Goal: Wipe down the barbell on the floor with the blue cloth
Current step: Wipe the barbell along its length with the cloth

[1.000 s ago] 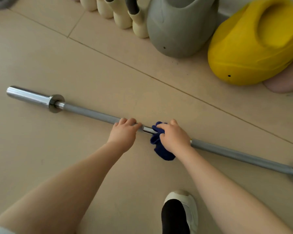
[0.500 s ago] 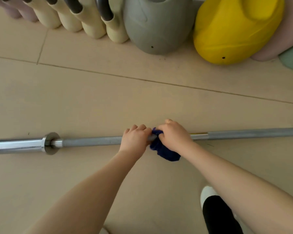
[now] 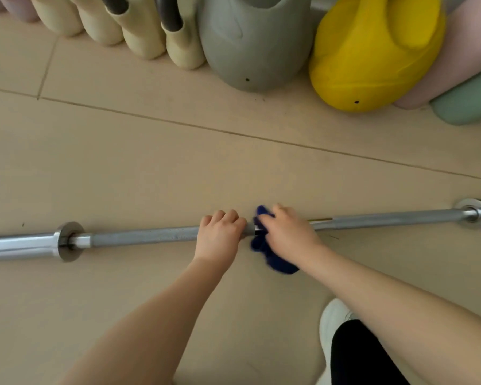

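- Floor (image 3: 150, 168): pale beige tile, smooth, thin grout lines; everything rests on it.
- Kettlebells along the far edge, a grey one (image 3: 250, 45) and a yellow one (image 3: 372, 56), rounded, matte coating; well apart from the work.
- Barbell (image 3: 139, 237): lies flat on the floor, running left to right across the view. Steel, rigid, likely heavy, so best wiped in place. Shaft looks dull and knurled, good grip; sleeve (image 3: 17, 247) polished, likely slicker.
- Left hand (image 3: 220, 237): clenched over the shaft mid-bar, steadying it (may roll otherwise).
- Right hand (image 3: 289, 234): curled around the blue cloth, pressing it onto the shaft just beside the left hand.
- Blue cloth (image 3: 278, 263): soft, bunched, light; loose tail hangs below the bar.
- White shoe (image 3: 332, 318) at bottom, near the right forearm.
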Action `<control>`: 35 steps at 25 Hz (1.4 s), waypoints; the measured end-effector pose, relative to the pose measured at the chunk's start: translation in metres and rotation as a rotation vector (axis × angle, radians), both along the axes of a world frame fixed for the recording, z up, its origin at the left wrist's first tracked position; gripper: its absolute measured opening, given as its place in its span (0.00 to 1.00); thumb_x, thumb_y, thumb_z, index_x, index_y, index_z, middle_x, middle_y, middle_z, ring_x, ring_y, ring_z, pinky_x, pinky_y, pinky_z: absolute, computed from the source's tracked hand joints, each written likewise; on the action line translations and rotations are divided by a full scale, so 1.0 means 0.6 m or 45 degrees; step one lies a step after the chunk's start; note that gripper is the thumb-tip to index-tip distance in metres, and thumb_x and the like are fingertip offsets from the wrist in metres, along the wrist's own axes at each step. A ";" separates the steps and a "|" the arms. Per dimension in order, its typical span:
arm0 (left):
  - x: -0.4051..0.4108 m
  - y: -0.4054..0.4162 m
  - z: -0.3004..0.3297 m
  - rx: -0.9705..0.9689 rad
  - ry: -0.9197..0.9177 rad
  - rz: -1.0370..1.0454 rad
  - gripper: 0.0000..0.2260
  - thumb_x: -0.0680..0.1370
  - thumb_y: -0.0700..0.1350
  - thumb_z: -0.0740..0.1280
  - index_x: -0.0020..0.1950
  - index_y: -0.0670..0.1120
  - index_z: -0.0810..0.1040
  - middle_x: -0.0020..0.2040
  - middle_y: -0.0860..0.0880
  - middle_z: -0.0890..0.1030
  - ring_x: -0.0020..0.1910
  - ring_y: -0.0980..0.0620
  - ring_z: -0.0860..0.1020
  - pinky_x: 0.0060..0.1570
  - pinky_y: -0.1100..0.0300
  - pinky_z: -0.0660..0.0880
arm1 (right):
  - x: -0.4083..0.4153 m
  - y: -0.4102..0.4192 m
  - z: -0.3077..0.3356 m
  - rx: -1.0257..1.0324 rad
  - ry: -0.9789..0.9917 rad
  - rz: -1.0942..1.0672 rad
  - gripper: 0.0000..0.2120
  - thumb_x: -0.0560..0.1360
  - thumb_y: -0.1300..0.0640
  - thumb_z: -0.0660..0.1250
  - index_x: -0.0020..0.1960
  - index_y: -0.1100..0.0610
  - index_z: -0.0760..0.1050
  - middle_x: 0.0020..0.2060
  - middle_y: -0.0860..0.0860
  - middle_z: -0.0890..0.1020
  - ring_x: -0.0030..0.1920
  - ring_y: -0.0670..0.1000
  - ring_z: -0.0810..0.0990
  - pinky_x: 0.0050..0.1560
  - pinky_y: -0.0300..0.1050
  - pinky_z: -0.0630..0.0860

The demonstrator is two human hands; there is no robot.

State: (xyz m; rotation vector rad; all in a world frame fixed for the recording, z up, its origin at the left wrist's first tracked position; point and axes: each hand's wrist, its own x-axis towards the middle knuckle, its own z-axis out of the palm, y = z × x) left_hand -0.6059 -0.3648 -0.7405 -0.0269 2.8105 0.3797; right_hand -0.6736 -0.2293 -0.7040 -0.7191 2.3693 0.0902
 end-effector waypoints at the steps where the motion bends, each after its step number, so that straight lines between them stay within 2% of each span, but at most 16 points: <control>1: 0.000 0.000 -0.003 0.015 0.018 0.011 0.14 0.54 0.46 0.82 0.31 0.49 0.79 0.30 0.51 0.78 0.28 0.47 0.77 0.26 0.61 0.69 | -0.021 0.031 -0.002 0.165 0.057 -0.027 0.13 0.75 0.57 0.60 0.58 0.59 0.71 0.57 0.58 0.70 0.57 0.60 0.71 0.49 0.51 0.71; 4: 0.009 0.001 -0.009 0.082 0.061 0.031 0.13 0.57 0.46 0.81 0.36 0.50 0.81 0.32 0.52 0.79 0.30 0.48 0.78 0.29 0.60 0.71 | -0.052 0.091 0.002 0.483 0.181 -0.295 0.13 0.75 0.58 0.62 0.59 0.58 0.73 0.58 0.58 0.69 0.58 0.59 0.69 0.50 0.50 0.72; 9: 0.002 -0.004 -0.013 0.008 0.110 0.038 0.13 0.58 0.43 0.80 0.39 0.49 0.82 0.33 0.51 0.79 0.32 0.47 0.78 0.33 0.59 0.73 | 0.036 -0.015 -0.024 -0.164 0.136 -0.405 0.15 0.74 0.60 0.60 0.60 0.57 0.72 0.61 0.58 0.69 0.58 0.60 0.70 0.52 0.50 0.70; 11: -0.003 -0.007 -0.009 -0.036 0.098 0.050 0.10 0.66 0.42 0.76 0.45 0.48 0.81 0.39 0.49 0.80 0.40 0.46 0.78 0.40 0.55 0.72 | 0.059 -0.022 -0.040 -0.323 0.166 -0.343 0.18 0.72 0.62 0.62 0.62 0.58 0.72 0.61 0.60 0.71 0.57 0.62 0.71 0.53 0.51 0.72; 13: -0.010 -0.008 -0.008 -0.020 0.001 0.085 0.10 0.77 0.43 0.64 0.58 0.48 0.77 0.51 0.48 0.78 0.53 0.45 0.74 0.52 0.54 0.67 | 0.054 0.010 -0.054 -0.346 0.371 -0.302 0.21 0.66 0.65 0.69 0.59 0.59 0.75 0.54 0.61 0.76 0.50 0.64 0.76 0.46 0.51 0.76; 15: -0.016 -0.009 -0.010 0.017 -0.035 0.135 0.12 0.80 0.46 0.57 0.63 0.50 0.73 0.56 0.49 0.76 0.58 0.45 0.70 0.55 0.55 0.64 | 0.047 0.055 -0.067 -0.328 0.626 -0.440 0.22 0.62 0.67 0.73 0.55 0.59 0.78 0.48 0.62 0.79 0.43 0.64 0.78 0.38 0.51 0.78; 19: -0.020 0.002 -0.008 0.067 -0.081 0.306 0.16 0.81 0.45 0.56 0.69 0.50 0.67 0.62 0.50 0.76 0.66 0.45 0.65 0.63 0.54 0.61 | 0.035 0.045 -0.074 -0.310 0.532 -1.031 0.18 0.71 0.65 0.64 0.61 0.58 0.73 0.58 0.62 0.73 0.53 0.65 0.72 0.49 0.56 0.74; 20: -0.018 0.009 -0.006 0.076 -0.076 0.372 0.17 0.81 0.42 0.56 0.70 0.50 0.66 0.63 0.50 0.75 0.68 0.45 0.63 0.64 0.53 0.60 | 0.035 0.029 -0.074 -0.327 0.527 -1.066 0.17 0.72 0.64 0.63 0.60 0.58 0.73 0.59 0.62 0.73 0.54 0.65 0.72 0.50 0.56 0.74; 21: -0.018 0.016 -0.004 0.074 -0.075 0.426 0.18 0.80 0.40 0.56 0.69 0.51 0.67 0.64 0.50 0.75 0.69 0.45 0.62 0.64 0.53 0.59 | 0.040 0.010 -0.073 -0.367 0.527 -0.989 0.16 0.72 0.63 0.62 0.60 0.58 0.73 0.57 0.62 0.74 0.52 0.65 0.73 0.48 0.55 0.75; 24: -0.015 0.023 -0.003 0.074 -0.074 0.443 0.17 0.79 0.40 0.56 0.66 0.52 0.71 0.67 0.51 0.73 0.70 0.44 0.60 0.64 0.53 0.58 | 0.074 -0.023 -0.078 -0.528 0.461 -0.447 0.20 0.67 0.66 0.65 0.58 0.57 0.74 0.49 0.61 0.77 0.44 0.63 0.76 0.40 0.52 0.78; 26: -0.011 0.021 -0.004 0.070 -0.044 0.434 0.16 0.79 0.42 0.57 0.67 0.52 0.71 0.71 0.49 0.68 0.71 0.43 0.58 0.66 0.51 0.57 | 0.064 -0.019 -0.075 -0.552 0.328 -0.286 0.23 0.68 0.66 0.66 0.63 0.55 0.71 0.53 0.59 0.74 0.50 0.62 0.74 0.43 0.52 0.77; 27: -0.010 0.021 -0.004 0.060 -0.016 0.420 0.16 0.79 0.44 0.59 0.67 0.50 0.71 0.72 0.46 0.66 0.72 0.42 0.59 0.67 0.49 0.57 | 0.052 -0.009 -0.075 -0.507 0.308 -0.302 0.22 0.70 0.63 0.64 0.64 0.54 0.70 0.55 0.59 0.73 0.53 0.62 0.72 0.46 0.53 0.76; 29: -0.009 0.023 -0.005 0.019 -0.001 0.364 0.18 0.78 0.47 0.62 0.68 0.47 0.70 0.73 0.44 0.65 0.72 0.41 0.60 0.67 0.47 0.58 | 0.036 0.016 -0.083 -0.455 0.487 -0.515 0.17 0.72 0.60 0.60 0.61 0.55 0.72 0.54 0.60 0.75 0.52 0.63 0.74 0.46 0.54 0.76; 31: -0.013 0.025 -0.004 -0.020 -0.045 0.313 0.21 0.78 0.48 0.64 0.70 0.46 0.68 0.73 0.44 0.63 0.71 0.41 0.60 0.68 0.47 0.58 | 0.045 0.031 -0.089 -0.395 0.648 -0.878 0.17 0.70 0.63 0.64 0.59 0.56 0.74 0.50 0.61 0.78 0.45 0.64 0.76 0.40 0.53 0.77; 32: -0.016 0.026 -0.004 -0.031 -0.061 0.311 0.21 0.77 0.47 0.64 0.70 0.46 0.67 0.74 0.44 0.62 0.71 0.41 0.60 0.68 0.48 0.58 | 0.052 0.031 -0.092 -0.390 0.692 -0.941 0.19 0.69 0.65 0.67 0.59 0.56 0.74 0.48 0.62 0.79 0.43 0.64 0.77 0.38 0.53 0.76; 35: -0.022 0.027 -0.003 -0.027 -0.060 0.397 0.18 0.76 0.43 0.67 0.66 0.46 0.72 0.71 0.43 0.66 0.67 0.40 0.65 0.64 0.46 0.63 | 0.055 0.016 -0.081 -0.454 0.497 -0.620 0.20 0.71 0.65 0.65 0.62 0.55 0.72 0.51 0.61 0.77 0.48 0.63 0.75 0.43 0.53 0.75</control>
